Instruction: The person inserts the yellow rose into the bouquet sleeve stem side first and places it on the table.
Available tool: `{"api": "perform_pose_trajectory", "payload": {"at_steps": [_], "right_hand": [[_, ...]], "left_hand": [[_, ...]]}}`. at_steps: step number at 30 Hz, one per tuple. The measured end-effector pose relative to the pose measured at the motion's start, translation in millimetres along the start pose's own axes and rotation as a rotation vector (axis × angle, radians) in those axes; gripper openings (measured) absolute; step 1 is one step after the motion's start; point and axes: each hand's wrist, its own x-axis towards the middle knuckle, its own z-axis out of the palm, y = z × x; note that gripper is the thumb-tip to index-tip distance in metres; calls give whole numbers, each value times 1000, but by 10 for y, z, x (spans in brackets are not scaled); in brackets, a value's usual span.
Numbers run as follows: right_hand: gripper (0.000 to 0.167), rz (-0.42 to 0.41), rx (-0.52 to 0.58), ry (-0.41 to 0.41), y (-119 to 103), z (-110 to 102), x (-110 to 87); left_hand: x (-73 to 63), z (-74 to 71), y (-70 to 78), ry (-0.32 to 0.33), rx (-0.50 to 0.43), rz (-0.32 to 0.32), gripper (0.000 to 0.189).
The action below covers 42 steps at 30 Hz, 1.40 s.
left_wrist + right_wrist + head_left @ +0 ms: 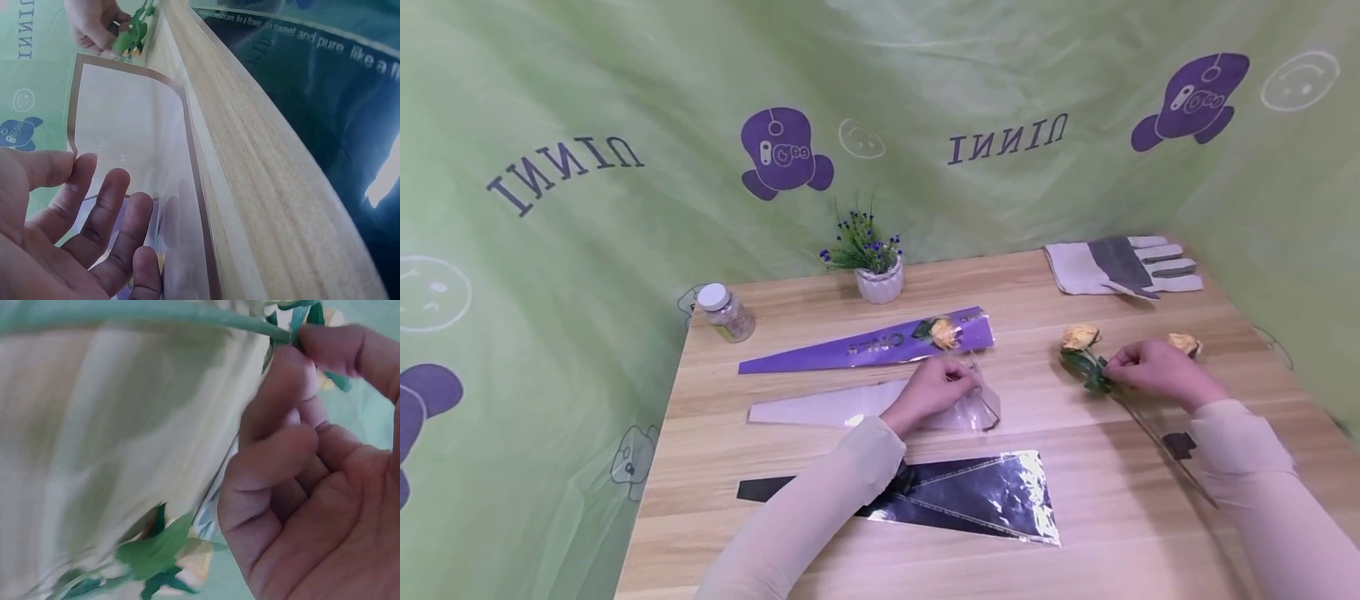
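Observation:
My left hand (936, 387) pinches the open edge of a translucent whitish flower sleeve (823, 407) between thumb and index finger. In the left wrist view that sleeve (125, 112) shows a brown border, and its wide end is lifted. With thumb and index finger, my right hand (1165, 373) pinches the stem of an artificial yellow rose (1081, 337), just below its green leaves (1081, 365). The stem slants down toward the right sleeve. A second yellow rose (1183, 343) lies behind the right hand, partly hidden by it; its leaves (156, 547) show low in the right wrist view.
Behind the whitish sleeve lies a purple sleeve (820, 354) with a yellow rose inside. A shiny black sleeve (977, 492) is in front, partly under the left forearm. At the back stand a lidded jar (726, 312), a potted plant (880, 283) and work gloves (1120, 265).

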Motion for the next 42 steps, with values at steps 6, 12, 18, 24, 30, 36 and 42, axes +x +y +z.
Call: {"api": "perform_pose_trajectory", "payload": {"at_steps": [6,12,18,24,30,36,42], "right_hand": [[29,-2,105,36,-190,-28,-48],[26,-23,303,152,-284,-19,-91],[16,-62,754,142,-309,-31,-86],[15,-99,1348,117,-446,-40,-148],[23,-393,1726,232,-755,33,-229],[19,-578,1767,443,-1011,151,-215],[21,-539,1536,660,-1035,231,-236]], "left_hand": [[-3,2,2,-1,-6,2,20],[-5,8,-1,-1,-1,14,20],[-6,1,-10,11,10,16,22],[-6,-6,-1,6,12,16,20],[9,3,-8,-13,-3,29,19],[22,14,-9,-21,-23,23,19],[36,25,13,-35,-54,11,21]]}}
